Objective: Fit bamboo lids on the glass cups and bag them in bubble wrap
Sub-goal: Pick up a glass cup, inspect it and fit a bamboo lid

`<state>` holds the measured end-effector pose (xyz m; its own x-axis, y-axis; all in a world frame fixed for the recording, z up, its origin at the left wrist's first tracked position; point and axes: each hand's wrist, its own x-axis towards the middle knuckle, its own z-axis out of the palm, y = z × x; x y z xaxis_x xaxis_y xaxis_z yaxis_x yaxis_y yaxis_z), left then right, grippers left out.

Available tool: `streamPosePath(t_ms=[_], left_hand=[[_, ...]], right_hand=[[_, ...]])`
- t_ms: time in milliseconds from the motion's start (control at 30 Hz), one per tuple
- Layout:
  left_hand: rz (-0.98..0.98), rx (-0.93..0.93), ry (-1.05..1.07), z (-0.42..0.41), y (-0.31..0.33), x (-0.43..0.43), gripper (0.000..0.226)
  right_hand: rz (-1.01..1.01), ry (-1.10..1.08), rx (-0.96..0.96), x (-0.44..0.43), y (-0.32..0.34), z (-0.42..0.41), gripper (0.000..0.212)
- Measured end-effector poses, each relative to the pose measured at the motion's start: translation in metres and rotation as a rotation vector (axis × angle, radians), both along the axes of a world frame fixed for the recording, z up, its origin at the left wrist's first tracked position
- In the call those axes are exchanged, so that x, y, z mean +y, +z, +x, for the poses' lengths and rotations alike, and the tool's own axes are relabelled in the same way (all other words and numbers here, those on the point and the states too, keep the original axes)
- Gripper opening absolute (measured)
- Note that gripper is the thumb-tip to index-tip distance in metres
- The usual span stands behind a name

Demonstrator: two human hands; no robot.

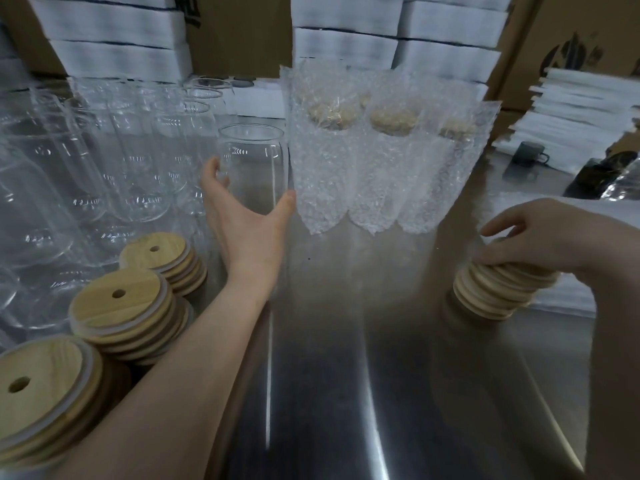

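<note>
Glass cup (252,168) stands open-topped on the tabletop (346,341), between bare cups (138,150) and bagged cups (363,161). Left hand (249,233) spreads wide round it; right hand (540,233) pinches the lid stack (498,289). Best take one lid only, grip the cup low, press the lid flat.

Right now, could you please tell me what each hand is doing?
Left hand: open, spread around a glass cup.
Right hand: gripping the lid stack.

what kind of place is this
Likely a packing bench in a warehouse or workshop: rows of identical glass cups, stacked bamboo lids, bubble-wrapped cups lined up, and cardboard cartons behind.
</note>
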<state>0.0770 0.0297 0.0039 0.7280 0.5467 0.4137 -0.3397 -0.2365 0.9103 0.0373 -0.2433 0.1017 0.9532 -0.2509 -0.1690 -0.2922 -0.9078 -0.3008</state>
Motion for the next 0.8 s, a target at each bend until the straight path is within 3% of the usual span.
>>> streamPosePath(t_ms=[200,300,367,433,567,700,800], left_hand=[[0.085,0.028,0.105,-0.003,0.002,-0.001,0.104],[0.218,-0.011,0.218,-0.01,0.008,-0.003,0.103],[0.338,-0.063,0.26,-0.016,0.012,-0.006,0.097],[0.439,-0.118,0.276,-0.021,0.015,-0.011,0.087],[0.6,-0.288,0.238,-0.025,0.019,-0.017,0.067],[0.69,-0.456,0.063,-0.026,0.019,-0.02,0.05],[0.694,-0.419,-0.132,-0.03,0.015,-0.028,0.048]], right_hand=[[0.098,0.023,-0.223,0.003,-0.005,0.006,0.023],[0.289,0.058,-0.427,0.017,-0.003,0.005,0.013],[0.524,0.117,-0.497,0.035,-0.004,0.006,0.01],[0.829,0.157,-0.461,0.058,-0.009,0.012,0.015],[1.346,-0.009,-0.27,0.096,-0.026,0.03,0.025],[1.727,-0.093,-0.18,0.116,-0.042,0.04,0.031],[1.937,-0.07,-0.163,0.122,-0.053,0.039,0.034]])
